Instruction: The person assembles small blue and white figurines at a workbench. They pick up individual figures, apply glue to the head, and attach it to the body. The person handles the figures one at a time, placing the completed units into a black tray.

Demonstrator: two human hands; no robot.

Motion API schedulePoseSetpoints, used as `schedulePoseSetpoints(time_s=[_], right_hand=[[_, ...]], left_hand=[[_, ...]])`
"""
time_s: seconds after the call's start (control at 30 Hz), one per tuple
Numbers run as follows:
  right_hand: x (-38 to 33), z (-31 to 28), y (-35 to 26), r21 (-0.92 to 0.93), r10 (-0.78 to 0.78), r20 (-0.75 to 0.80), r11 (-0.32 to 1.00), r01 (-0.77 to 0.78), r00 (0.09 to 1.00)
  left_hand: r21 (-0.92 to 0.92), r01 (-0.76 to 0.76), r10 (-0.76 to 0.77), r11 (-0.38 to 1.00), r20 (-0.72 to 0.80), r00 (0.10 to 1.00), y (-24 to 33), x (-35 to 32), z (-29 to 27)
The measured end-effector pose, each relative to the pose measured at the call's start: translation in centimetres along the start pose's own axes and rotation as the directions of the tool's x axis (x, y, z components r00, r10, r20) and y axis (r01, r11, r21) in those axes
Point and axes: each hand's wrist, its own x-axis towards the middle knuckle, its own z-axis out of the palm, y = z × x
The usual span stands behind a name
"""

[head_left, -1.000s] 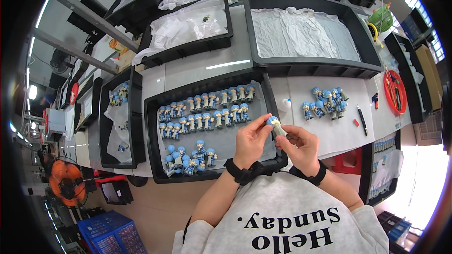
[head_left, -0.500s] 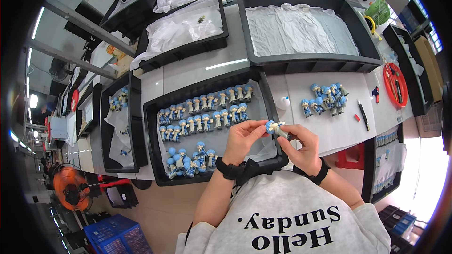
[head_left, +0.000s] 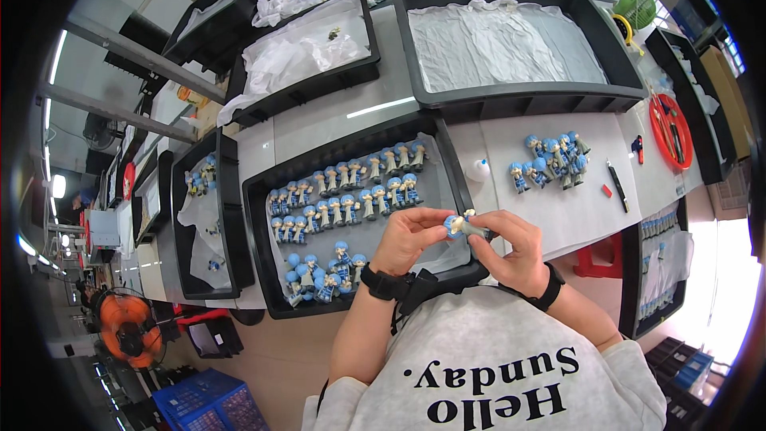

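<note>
Between my two hands is a small blue-haired figurine (head_left: 466, 226) with a pale grey lower body, lying on its side. My left hand (head_left: 407, 239) pinches its head end between thumb and fingers. At the lower body, my right hand (head_left: 511, 247) grips it. Both hands hover over the right rim of a black tray (head_left: 363, 129) lined with pale sheeting. In that tray, figurines (head_left: 343, 206) stand in rows, and a looser heap of them (head_left: 319, 275) sits near the front. Right of my hands, a cluster of similar figurines (head_left: 554, 160) rests on white paper (head_left: 614, 215).
A white squeeze bottle (head_left: 479, 170) stands beside the tray. A black pen (head_left: 617, 187) and a small red piece (head_left: 606, 191) lie on the paper. Beyond are a large lined black tray (head_left: 519, 104) and a red round dish (head_left: 670, 132) with tools. Another tray (head_left: 243, 239) sits left.
The held figurine has turned slightly and shifted a little left and down with my hands. The whole view has tilted a little. My grip stays on it.
</note>
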Motion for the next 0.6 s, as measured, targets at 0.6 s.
schedulePoseSetpoints(time_s=[0.6], right_hand=[[0.06,0.06,-0.2,-0.053,-0.049,0.004,0.997,0.049,0.999]], left_hand=[[-0.089,0.022,-0.025,0.996,-0.033,0.999,-0.43,-0.1,0.01]])
